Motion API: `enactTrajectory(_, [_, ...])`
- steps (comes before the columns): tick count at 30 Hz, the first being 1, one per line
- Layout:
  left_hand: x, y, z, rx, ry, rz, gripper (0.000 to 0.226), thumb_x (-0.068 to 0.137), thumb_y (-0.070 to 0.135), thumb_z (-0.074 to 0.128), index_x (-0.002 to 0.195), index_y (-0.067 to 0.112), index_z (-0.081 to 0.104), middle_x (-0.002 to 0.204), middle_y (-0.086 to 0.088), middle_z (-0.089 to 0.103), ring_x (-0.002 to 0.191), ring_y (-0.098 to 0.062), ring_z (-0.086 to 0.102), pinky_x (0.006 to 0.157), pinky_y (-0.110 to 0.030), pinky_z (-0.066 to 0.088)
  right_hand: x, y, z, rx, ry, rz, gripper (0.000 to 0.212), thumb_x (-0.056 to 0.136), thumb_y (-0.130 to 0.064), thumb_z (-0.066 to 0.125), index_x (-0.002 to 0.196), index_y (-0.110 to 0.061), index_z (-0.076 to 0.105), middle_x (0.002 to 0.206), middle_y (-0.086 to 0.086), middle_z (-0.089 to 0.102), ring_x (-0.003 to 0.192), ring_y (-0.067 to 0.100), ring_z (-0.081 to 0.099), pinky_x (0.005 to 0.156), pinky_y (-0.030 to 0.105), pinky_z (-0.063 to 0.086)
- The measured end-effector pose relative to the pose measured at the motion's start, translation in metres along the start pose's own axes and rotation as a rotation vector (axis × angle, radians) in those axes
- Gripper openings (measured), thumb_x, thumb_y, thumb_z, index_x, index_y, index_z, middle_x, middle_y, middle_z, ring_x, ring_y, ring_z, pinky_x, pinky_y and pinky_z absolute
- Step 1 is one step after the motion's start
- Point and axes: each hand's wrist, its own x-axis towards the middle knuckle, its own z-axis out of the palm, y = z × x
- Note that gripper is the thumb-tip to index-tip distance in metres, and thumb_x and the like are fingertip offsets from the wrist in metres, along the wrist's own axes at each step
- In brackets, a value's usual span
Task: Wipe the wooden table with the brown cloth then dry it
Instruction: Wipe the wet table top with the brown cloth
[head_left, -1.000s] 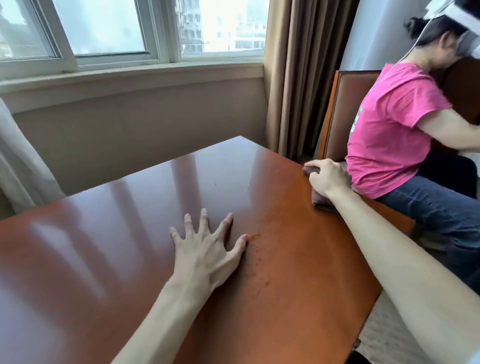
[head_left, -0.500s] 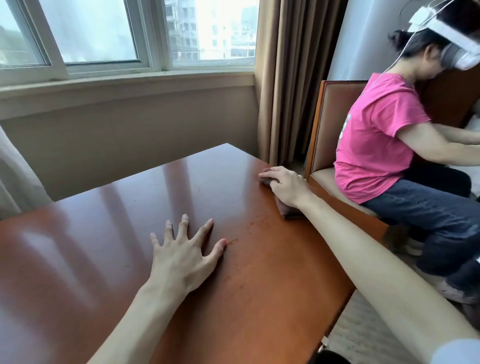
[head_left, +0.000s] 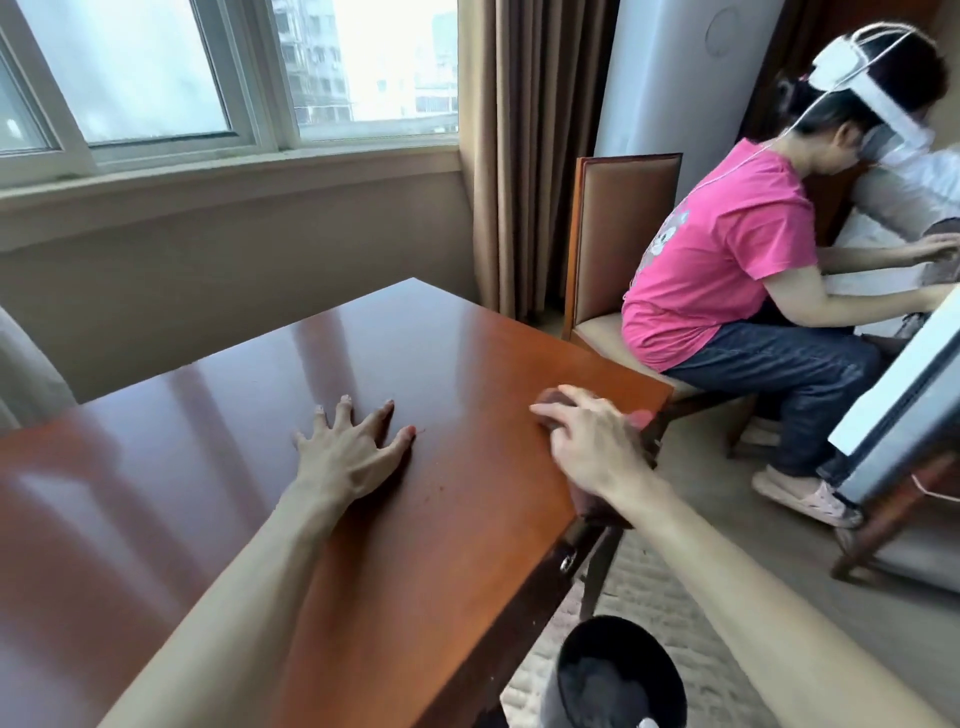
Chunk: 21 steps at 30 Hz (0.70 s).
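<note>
On the glossy reddish-brown wooden bench (head_left: 441, 374), the left hand (head_left: 348, 457) lies flat near the middle, its fingers spread and holding nothing. The right hand (head_left: 592, 447) presses the crumpled brown cloth (head_left: 587, 499) against the bench's right edge, fingers extended over it. A black cylindrical bin (head_left: 618, 675) stands below that edge.

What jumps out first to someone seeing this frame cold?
The glossy wooden table fills the lower left. The left hand lies splayed flat on it, and the right hand presses a brown cloth at the table's right edge. Beyond that edge, a person in a pink shirt sits on a chair, facing away, and a black bin stands on the floor at the bottom.
</note>
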Motion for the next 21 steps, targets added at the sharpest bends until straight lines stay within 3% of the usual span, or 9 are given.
enactTrajectory(4, [-0.017, -0.012, -0.011, -0.099, 0.03, 0.074, 0.07, 0.096, 0.072, 0.024, 0.159, 0.046, 0.008, 0.167, -0.011, 0.016, 0.15, -0.036, 0.021, 0.119, -0.053, 0.023, -0.046, -0.103, 0.021, 0.032, -0.152, -0.358, 0.053, 0.089, -0.021, 0.05, 0.136, -0.042, 0.062, 0.156, -0.001, 0.045, 0.136, 0.03, 0.047, 0.115, 0.044, 0.039])
enactTrajectory(7, [-0.04, -0.049, -0.028, -0.171, 0.053, 0.113, 0.06, 0.102, 0.056, 0.022, 0.159, 0.037, 0.02, 0.163, -0.007, 0.028, 0.145, -0.033, 0.032, 0.115, -0.05, 0.032, -0.075, -0.179, 0.041, 0.075, -0.217, -0.59, 0.05, 0.092, -0.022, 0.05, 0.137, -0.04, 0.062, 0.15, 0.0, 0.048, 0.13, 0.03, 0.047, 0.113, 0.046, 0.038])
enactTrajectory(10, [-0.079, -0.123, -0.042, -0.181, 0.057, 0.005, 0.053, 0.103, 0.058, 0.031, 0.154, 0.042, 0.033, 0.148, -0.003, 0.047, 0.133, -0.029, 0.048, 0.107, -0.047, 0.041, -0.105, -0.249, 0.061, 0.14, -0.3, -0.825, 0.048, 0.092, -0.021, 0.053, 0.136, -0.037, 0.064, 0.148, 0.0, 0.049, 0.13, 0.031, 0.046, 0.114, 0.046, 0.036])
enactTrajectory(14, [-0.159, -0.238, -0.04, -0.167, 0.062, -0.219, 0.054, 0.095, 0.061, 0.03, 0.143, 0.044, 0.047, 0.141, 0.002, 0.053, 0.131, -0.023, 0.05, 0.106, -0.046, 0.043, -0.142, -0.333, 0.083, 0.231, -0.421, -1.058, 0.05, 0.089, -0.017, 0.054, 0.132, -0.037, 0.067, 0.146, -0.004, 0.053, 0.128, 0.028, 0.048, 0.11, 0.047, 0.04])
enactTrajectory(19, [-0.238, -0.332, -0.029, -0.248, 0.2, -0.421, 0.043, 0.103, 0.037, 0.044, 0.144, 0.028, 0.053, 0.138, -0.011, 0.054, 0.13, -0.031, 0.05, 0.113, -0.042, 0.036, -0.143, -0.414, 0.111, 0.289, -0.525, -1.168, 0.053, 0.087, -0.018, 0.052, 0.128, -0.046, 0.067, 0.15, -0.013, 0.05, 0.129, 0.02, 0.05, 0.111, 0.036, 0.038])
enactTrajectory(21, [-0.261, -0.356, -0.026, -0.141, 0.221, -0.5, 0.046, 0.101, 0.043, 0.046, 0.146, 0.03, 0.05, 0.143, -0.012, 0.052, 0.134, -0.031, 0.046, 0.114, -0.043, 0.035, -0.122, -0.44, 0.126, 0.276, -0.558, -1.165, 0.054, 0.086, -0.022, 0.048, 0.128, -0.052, 0.064, 0.148, -0.023, 0.049, 0.132, 0.01, 0.048, 0.108, 0.032, 0.037])
